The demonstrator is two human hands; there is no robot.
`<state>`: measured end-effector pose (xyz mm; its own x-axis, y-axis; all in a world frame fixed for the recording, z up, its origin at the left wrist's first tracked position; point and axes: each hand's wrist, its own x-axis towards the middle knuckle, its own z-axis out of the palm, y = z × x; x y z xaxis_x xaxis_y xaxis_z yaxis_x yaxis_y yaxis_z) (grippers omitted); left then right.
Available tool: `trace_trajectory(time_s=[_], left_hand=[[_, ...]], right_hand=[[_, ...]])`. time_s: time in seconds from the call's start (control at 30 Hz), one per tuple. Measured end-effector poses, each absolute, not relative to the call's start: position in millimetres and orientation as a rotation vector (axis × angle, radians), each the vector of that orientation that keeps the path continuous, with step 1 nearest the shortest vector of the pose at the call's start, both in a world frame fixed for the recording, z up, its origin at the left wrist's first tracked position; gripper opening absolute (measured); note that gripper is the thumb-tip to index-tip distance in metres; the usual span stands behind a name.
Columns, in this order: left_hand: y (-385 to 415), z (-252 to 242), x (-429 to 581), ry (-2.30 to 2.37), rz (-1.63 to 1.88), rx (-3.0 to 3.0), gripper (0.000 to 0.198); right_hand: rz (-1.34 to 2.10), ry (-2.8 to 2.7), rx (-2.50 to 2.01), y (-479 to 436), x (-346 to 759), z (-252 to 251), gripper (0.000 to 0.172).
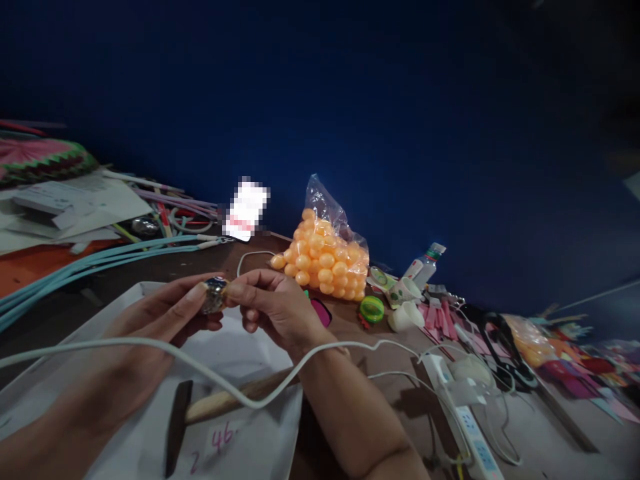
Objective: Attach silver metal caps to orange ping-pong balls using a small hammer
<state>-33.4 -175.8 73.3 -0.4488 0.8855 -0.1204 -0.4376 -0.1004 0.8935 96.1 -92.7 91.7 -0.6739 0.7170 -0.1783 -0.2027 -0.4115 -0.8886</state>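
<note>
My left hand [170, 310] pinches a small shiny silver round piece [215, 295] between thumb and fingers. At its right edge my right hand [273, 303] closes thumb and forefinger; a yellowish bit shows at that pinch, too small to name. Both hands are above a white box or tray [150, 440] with purple handwritten numbers. On it lies a hammer [215, 405] with a dark head and wooden handle, partly hidden by my right forearm. A white cable [210, 373] runs across in front of both forearms.
Behind my hands stands a clear bag of orange balls [325, 257]. Light-blue cords [125, 257] and papers [85, 200] lie left, near a lit phone [245, 210]. To the right are a green striped ball [371, 309], paper cups [406, 317], a bottle [425, 267] and a power strip [465, 420].
</note>
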Motion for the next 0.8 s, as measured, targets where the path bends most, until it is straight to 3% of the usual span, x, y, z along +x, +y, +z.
trace_trajectory(time_s=[0.8], left_hand=[[-174,65,-37,1.165,1.679,0.569,0.039]], right_hand=[[2.075,-1.231,-0.697,-94,95,89,0.034]])
